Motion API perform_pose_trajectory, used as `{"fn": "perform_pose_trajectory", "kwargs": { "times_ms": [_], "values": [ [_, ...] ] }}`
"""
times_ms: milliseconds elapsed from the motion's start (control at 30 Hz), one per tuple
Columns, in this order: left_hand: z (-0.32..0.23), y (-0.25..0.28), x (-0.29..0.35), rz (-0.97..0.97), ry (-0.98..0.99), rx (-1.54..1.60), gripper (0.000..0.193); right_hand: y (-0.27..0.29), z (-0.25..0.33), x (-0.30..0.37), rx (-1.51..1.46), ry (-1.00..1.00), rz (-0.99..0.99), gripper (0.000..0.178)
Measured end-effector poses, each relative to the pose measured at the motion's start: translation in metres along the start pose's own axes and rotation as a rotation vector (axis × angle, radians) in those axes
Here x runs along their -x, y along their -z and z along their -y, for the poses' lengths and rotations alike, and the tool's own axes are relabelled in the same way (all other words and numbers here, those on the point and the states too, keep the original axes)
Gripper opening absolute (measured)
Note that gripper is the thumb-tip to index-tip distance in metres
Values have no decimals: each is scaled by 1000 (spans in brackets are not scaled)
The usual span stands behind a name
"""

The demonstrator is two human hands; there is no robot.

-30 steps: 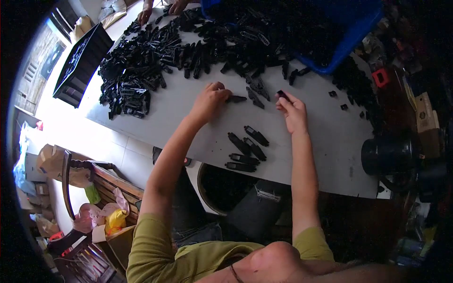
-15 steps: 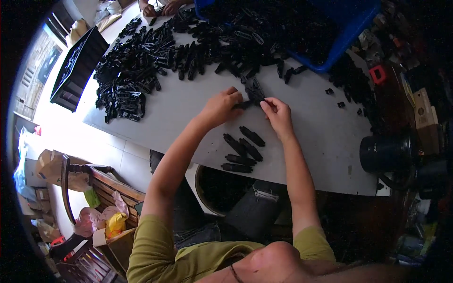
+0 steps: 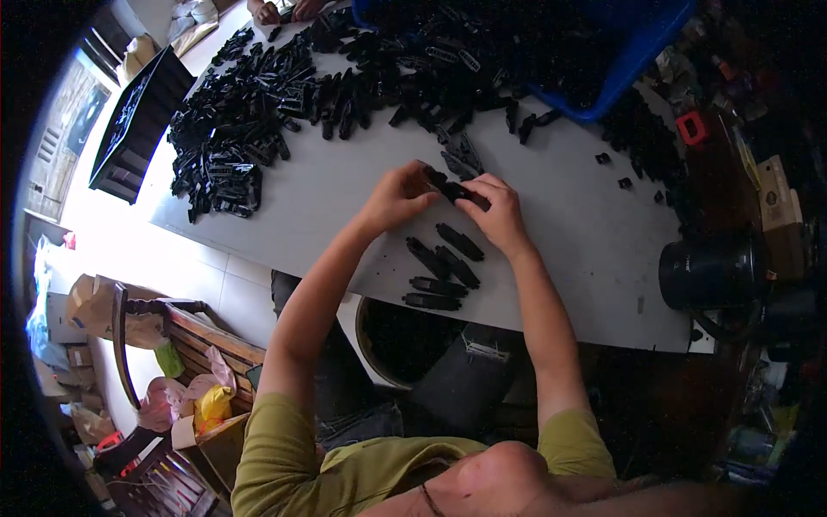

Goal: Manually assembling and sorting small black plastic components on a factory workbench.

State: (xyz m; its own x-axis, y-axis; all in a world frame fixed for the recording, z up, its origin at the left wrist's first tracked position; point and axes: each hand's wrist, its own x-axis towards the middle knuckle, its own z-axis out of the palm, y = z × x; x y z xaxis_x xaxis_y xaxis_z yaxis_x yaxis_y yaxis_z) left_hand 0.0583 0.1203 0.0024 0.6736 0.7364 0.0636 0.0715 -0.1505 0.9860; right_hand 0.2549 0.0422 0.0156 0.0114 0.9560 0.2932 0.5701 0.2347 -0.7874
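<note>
Between my two hands is a black plastic part (image 3: 447, 187), long and narrow, its exact kind not clear. My left hand (image 3: 400, 197) grips its left end with fingers and thumb. At the other end, my right hand (image 3: 493, 207) pinches it, fingertips close to the left hand's. Just beyond the hands lie a few similar black parts (image 3: 463, 156) on the grey-white table (image 3: 568, 233). Nearer to me, several finished-looking oblong black pieces (image 3: 433, 287) rest in a loose group by the table's front edge.
A wide heap of black parts (image 3: 233, 129) spreads over the far left. A blue bin (image 3: 594, 112) stands at the far right, a black crate (image 3: 129, 138) beyond the left edge. Another person's hands (image 3: 284, 12) are at the far side. A dark cylindrical container (image 3: 702, 274) is at right.
Both hands have come closer together, and the black part is now held between them. Before, the left hand was lower on the part and the right hand reached to the small pile beyond.
</note>
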Motion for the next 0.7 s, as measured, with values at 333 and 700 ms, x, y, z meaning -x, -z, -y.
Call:
{"fn": "perform_pose_trajectory", "kwargs": {
  "times_ms": [333, 700],
  "values": [
    [-11, -4, 5, -123, 36, 3, 24, -7, 2, 1, 5, 48, 30, 27],
    [-17, 9, 17, -60, -121, -444, 24, 5, 8, 2, 59, 4, 107, 27]
  ]
}}
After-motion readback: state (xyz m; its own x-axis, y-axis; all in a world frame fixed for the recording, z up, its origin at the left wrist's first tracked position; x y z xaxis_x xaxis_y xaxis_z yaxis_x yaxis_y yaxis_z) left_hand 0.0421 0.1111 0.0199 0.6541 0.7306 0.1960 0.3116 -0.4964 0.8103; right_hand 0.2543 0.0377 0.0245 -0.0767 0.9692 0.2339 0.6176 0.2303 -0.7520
